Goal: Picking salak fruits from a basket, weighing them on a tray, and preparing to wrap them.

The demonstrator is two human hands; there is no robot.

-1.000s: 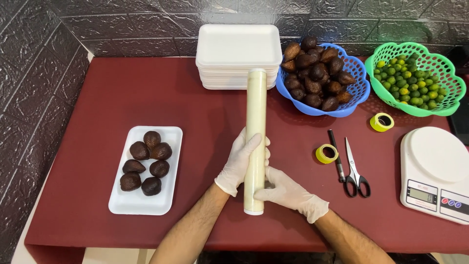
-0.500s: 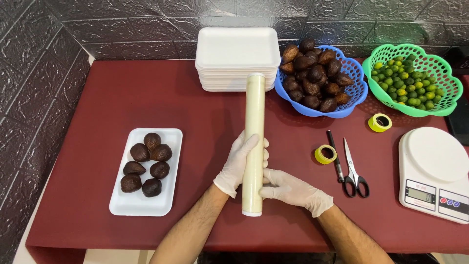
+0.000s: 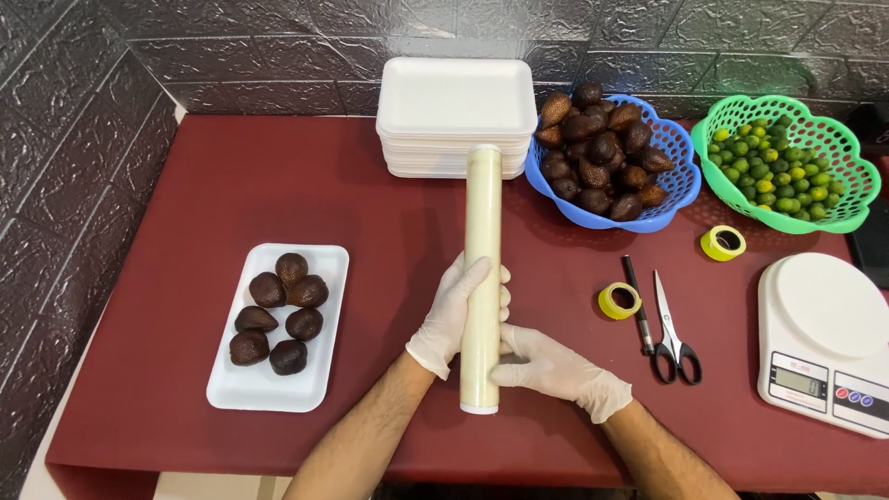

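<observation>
Near the table's (image 3: 167,185) left edge, a white tray (image 3: 324,268) of six brown fruits sits unwrapped. At the front edge, my left hand (image 3: 454,319) wraps the unopened cling-film roll (image 3: 482,241); my right hand (image 3: 556,370) steadies its near end.

Single head view, steeply down, seemingly near the table (image 3: 185,185).

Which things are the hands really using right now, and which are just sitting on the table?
In use:
left hand
right hand
roll of cling film

Just sitting:
tray of brown fruit
stack of white trays
blue basket
green basket
scissors
two yellow tape rolls
kitchen scale
</observation>
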